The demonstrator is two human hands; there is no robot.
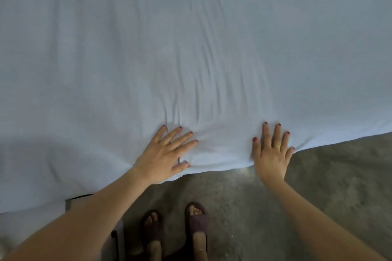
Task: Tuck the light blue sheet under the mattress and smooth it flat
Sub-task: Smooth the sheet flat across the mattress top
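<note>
From the head camera I look straight down on the light blue cotton sheet (191, 48), which covers the mattress from the far top of the view down to the near edge, where it folds over and drops out of sight toward the floor. I cannot tell whether that hanging edge is tucked under. My left hand (164, 154) lies flat on the sheet just inside the near edge, fingers straight and fanned apart, angled up and to the right, thumb out to the side. My right hand (272, 150) lies flat too, right at the edge, fingers straight and slightly parted, pointing away from me; a thin gold ring (278, 146) sits on one finger. Neither hand pinches any cloth; both press palm-down. Between and beyond the two hands a band of long shallow creases runs up the sheet away from me (the fabric out to the far left and right looks smoother). Below the bed edge is a mottled grey concrete floor (318, 176), and my feet stand there in dark brown open-toed slippers (196, 218), close to the bed.
</note>
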